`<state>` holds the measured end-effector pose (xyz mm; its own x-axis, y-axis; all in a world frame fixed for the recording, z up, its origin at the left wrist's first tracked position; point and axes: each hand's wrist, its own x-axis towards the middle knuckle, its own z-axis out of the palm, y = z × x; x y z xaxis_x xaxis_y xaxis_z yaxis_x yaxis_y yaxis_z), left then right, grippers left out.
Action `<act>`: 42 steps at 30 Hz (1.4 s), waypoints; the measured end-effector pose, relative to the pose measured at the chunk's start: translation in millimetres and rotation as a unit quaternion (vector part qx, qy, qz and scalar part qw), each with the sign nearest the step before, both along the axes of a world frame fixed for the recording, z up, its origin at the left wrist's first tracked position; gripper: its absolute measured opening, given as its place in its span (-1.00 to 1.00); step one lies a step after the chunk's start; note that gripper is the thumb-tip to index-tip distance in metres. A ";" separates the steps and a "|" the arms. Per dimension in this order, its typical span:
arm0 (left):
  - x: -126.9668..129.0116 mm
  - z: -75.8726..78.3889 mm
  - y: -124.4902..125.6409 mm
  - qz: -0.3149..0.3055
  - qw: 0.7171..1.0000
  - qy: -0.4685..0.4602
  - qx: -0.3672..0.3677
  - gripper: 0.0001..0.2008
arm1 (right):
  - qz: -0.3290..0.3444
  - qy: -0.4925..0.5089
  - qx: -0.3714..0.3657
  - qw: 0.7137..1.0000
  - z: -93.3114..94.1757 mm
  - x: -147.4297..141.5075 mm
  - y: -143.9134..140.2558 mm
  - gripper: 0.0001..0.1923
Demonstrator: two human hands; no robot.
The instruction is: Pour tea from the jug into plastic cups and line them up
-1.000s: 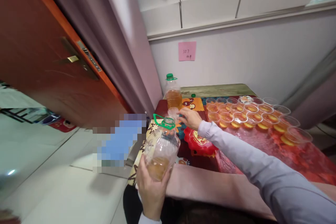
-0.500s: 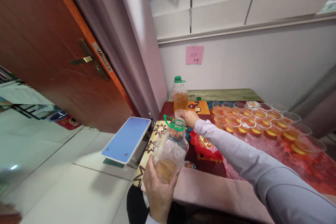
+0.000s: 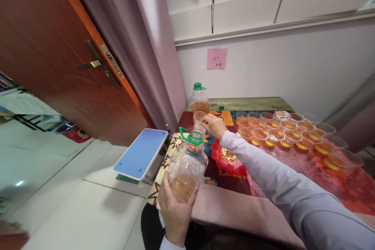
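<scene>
My left hand (image 3: 175,211) grips the bottom of a clear plastic bottle (image 3: 187,164) with a green neck ring and a little amber liquid, uncapped, held above the table's near left corner. My right hand (image 3: 215,125) reaches forward and holds an empty clear plastic cup (image 3: 199,119) lifted just above the table. Behind the cup stands a second bottle (image 3: 199,101) with a green cap and amber liquid.
Several clear cups (image 3: 281,131) holding amber liquid stand in rows on the colourful covered table (image 3: 293,160). A loose green cap (image 3: 221,108) lies at the back. A blue-topped stand (image 3: 141,153) sits left of the table, beside a brown door (image 3: 58,66) and curtain.
My right hand has lifted the empty cup a little up from the table. The bottle in my left hand stays roughly where it was.
</scene>
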<state>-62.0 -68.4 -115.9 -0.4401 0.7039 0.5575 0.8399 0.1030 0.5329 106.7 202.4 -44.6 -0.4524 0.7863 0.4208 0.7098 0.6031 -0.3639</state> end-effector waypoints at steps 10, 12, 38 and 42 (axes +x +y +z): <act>-1.0 9.6 7.4 -0.009 1.000 0.011 -0.017 0.08 | -0.028 0.099 0.034 0.994 -65.5 119.9 -78.4 -0.75; -1.1 12.2 9.0 -0.015 1.000 0.012 -0.018 0.08 | -0.037 0.087 0.014 0.995 -90.0 128.7 -89.5 -0.73; -10.7 93.3 60.5 -0.170 0.934 0.202 -0.242 -0.07 | -0.257 0.405 -0.135 0.867 -144.6 170.3 -169.4 -0.54; -7.5 107.8 64.7 -0.177 0.918 0.233 -0.266 -0.08 | -0.257 0.391 -0.130 0.874 -143.4 167.6 -167.9 -0.55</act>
<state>-69.5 -3.7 -8.1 0.0675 0.9844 0.1626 0.9952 -0.0780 0.0591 274.3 34.6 -188.0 0.3347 0.9163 0.2200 0.3349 0.1025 -0.9367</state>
